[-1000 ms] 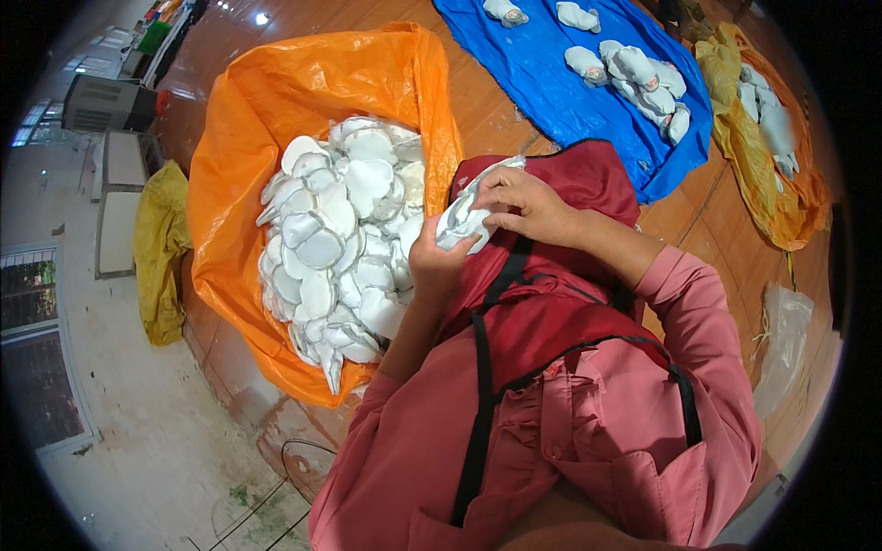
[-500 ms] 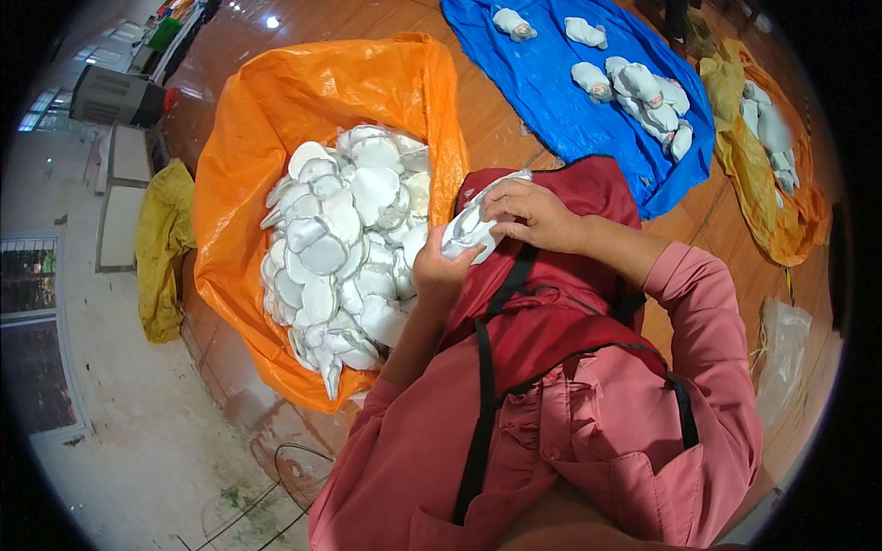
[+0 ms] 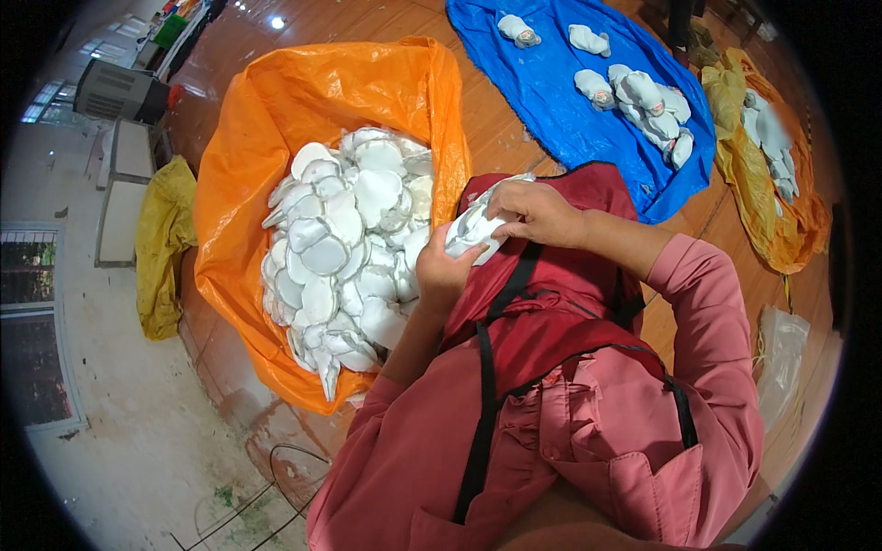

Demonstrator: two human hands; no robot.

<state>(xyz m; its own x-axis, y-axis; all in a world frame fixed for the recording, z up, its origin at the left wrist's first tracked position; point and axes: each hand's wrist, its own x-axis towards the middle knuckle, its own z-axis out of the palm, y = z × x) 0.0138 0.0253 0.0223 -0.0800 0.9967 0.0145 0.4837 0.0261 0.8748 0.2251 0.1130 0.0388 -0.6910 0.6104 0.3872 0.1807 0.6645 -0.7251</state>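
Over my lap, both hands are closed on a folded bundle of white, soft-looking pads (image 3: 471, 231). My left hand (image 3: 444, 269) grips its near left end, thumb on top. My right hand (image 3: 536, 213) bends its fingers over the upper right side. Part of the bundle is hidden beneath those fingers. Just left of my hands, a big orange woven sack (image 3: 241, 119) gapes wide, holding a heap of loose white rounded pads (image 3: 322, 254). A dark red apron (image 3: 588, 275) covers my lap under the bundle.
A blue tarp (image 3: 514, 92) lies at the far right, bearing several rolled white bundles (image 3: 646, 92). Beyond it rests a yellow and orange sack (image 3: 735, 174) with more white pieces. A clear plastic bag (image 3: 783, 363) sits right; a yellow sack (image 3: 163, 248) stands by the left wall.
Both hands keep hold of the white bundle, and my right fingers have shifted slightly over it. The whole view has moved a little.
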